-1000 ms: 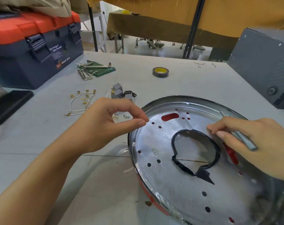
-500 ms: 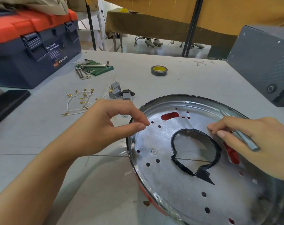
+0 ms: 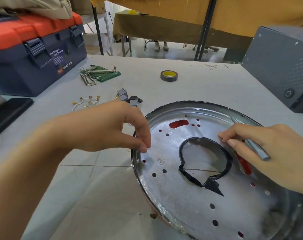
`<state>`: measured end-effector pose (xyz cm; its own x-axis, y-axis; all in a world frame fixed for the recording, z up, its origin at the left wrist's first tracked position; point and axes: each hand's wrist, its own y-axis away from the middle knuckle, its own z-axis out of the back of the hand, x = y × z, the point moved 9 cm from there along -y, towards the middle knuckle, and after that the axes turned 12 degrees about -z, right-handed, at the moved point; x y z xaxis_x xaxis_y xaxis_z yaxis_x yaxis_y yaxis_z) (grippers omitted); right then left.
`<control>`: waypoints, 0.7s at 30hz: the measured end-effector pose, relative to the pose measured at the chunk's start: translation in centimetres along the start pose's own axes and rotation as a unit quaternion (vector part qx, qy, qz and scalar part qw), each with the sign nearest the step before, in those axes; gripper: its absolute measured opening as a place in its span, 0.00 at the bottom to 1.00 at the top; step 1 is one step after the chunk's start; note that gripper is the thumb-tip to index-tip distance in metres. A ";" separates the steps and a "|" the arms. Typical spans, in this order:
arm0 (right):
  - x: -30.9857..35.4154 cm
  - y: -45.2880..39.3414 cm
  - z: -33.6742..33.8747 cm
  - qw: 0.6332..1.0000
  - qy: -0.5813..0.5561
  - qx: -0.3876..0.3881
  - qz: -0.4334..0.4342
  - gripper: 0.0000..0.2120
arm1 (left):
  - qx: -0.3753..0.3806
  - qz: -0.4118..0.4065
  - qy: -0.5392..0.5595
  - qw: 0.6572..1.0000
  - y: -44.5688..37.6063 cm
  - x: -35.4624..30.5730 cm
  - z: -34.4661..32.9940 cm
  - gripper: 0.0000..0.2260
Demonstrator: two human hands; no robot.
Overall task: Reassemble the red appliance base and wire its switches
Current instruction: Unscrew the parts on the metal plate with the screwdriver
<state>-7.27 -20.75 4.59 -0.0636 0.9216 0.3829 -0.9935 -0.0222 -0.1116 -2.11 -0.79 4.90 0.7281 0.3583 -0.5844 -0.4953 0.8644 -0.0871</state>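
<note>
A workshop: a grey worktable [image 3: 208, 87] strewn with repair gear, including a blue-and-orange toolbox [image 3: 34, 54], a set of hex keys [image 3: 93, 75], a roll of tape [image 3: 168, 75], loose wires [image 3: 85, 102] with crimp terminals and small switches [image 3: 128, 99]. Behind stand cloth-draped tables [image 3: 164, 30] on metal legs and a grey metal cabinet [image 3: 282, 66].

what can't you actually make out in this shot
All in the head view:
- Left hand: whether its fingers pinch anything; too small to tell.
- Metal tool in the right hand: the fingers cover its middle, so its type is unclear.
- Switches: partly hidden behind the left hand.
- Appliance base: cut off by the bottom and right edges.
- Toolbox label: small print unreadable.
</note>
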 end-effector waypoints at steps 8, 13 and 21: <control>-0.8 -0.2 0.0 1.000 0.012 -0.015 -0.014 0.11 | 0.135 0.028 -0.078 0.987 -1.5 -0.3 -1.4 0.02; -1.1 -0.2 -0.2 0.999 0.023 -0.004 -0.022 0.09 | 0.166 0.030 -0.103 0.980 -2.0 -0.5 -2.2 0.03; -1.2 -0.2 -0.3 0.999 0.033 -0.002 -0.018 0.08 | 0.190 0.044 -0.128 0.972 -1.7 -0.2 -2.3 0.02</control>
<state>-6.96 -21.74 3.85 -0.0206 0.9452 0.3258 -0.9947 0.0136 -0.1022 -2.53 -3.12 3.33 0.8094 0.4703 -0.3517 -0.3851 0.8772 0.2868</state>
